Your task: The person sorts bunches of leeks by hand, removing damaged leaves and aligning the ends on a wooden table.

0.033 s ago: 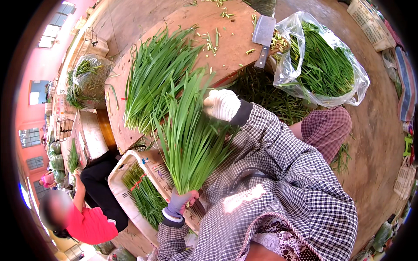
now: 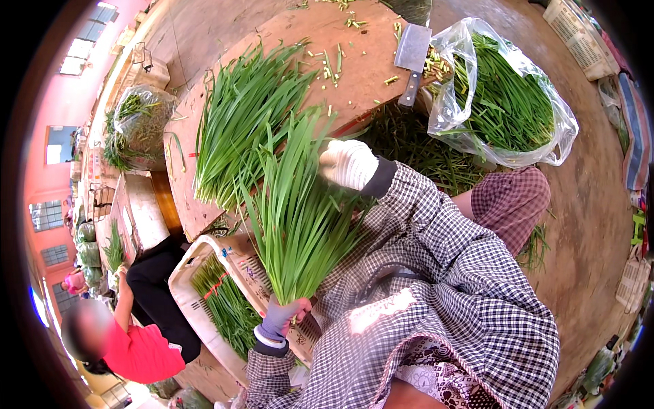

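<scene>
My left hand (image 2: 286,317), in a purple-grey glove, grips the base of an upright fanned bunch of long green leaves (image 2: 293,232). My right hand (image 2: 346,163), in a white glove, is at the upper right side of that bunch, fingers curled; leaves and blur hide what they hold. Above, a pile of similar leaves (image 2: 245,116) lies on a round board (image 2: 361,54). A cleaver (image 2: 412,51) with a dark handle rests at the board's right edge among cut stem pieces (image 2: 439,65).
An open plastic bag (image 2: 511,102) of greens lies at upper right. Below the board's left side stands a white crate (image 2: 187,279) with banded greens. A co-worker (image 2: 143,347) in pink sits at left holding greens. A stuffed bag (image 2: 143,129) is behind, crates (image 2: 572,34) far right.
</scene>
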A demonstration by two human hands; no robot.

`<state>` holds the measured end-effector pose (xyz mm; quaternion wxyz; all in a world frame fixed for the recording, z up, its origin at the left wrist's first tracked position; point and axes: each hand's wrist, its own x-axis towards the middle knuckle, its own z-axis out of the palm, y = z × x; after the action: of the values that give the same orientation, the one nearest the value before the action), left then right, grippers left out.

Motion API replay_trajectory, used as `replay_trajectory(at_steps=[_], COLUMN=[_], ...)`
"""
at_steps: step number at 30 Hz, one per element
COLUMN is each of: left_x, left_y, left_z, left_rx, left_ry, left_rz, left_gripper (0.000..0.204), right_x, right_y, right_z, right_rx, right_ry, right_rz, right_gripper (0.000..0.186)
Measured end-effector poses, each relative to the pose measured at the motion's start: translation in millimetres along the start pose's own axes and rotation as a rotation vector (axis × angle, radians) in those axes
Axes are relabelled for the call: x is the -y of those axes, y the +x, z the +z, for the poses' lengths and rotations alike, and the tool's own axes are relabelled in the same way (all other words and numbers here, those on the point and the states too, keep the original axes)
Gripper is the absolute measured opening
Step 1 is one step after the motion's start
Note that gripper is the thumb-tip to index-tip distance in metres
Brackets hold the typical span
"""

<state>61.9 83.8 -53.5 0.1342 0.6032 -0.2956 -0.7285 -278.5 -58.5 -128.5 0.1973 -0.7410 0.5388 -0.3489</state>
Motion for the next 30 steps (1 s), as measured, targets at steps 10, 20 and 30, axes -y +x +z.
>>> replay_trajectory(at_steps=[10,20,30], left_x=[13,6,2], left_y=[9,7,5], left_z=[-12,-9,6], left_rx=[0.008,0.021,-0.062], left_ry=[0.052,0.059,0.076], left_rz=[-0.001,0.005,0.016], left_gripper=[0.056,0.044,0.019], right_x=[-31,-15,-52], right_y=[-31,12,-55], right_z=[-45,-38,-94], right_rx=[-0.259,-0.002,-0.276], right_ry=[0.407,-0.189,0.286], right_rz=[0.513,0.140,0.580], right_gripper=[0.021,0.029,0.022])
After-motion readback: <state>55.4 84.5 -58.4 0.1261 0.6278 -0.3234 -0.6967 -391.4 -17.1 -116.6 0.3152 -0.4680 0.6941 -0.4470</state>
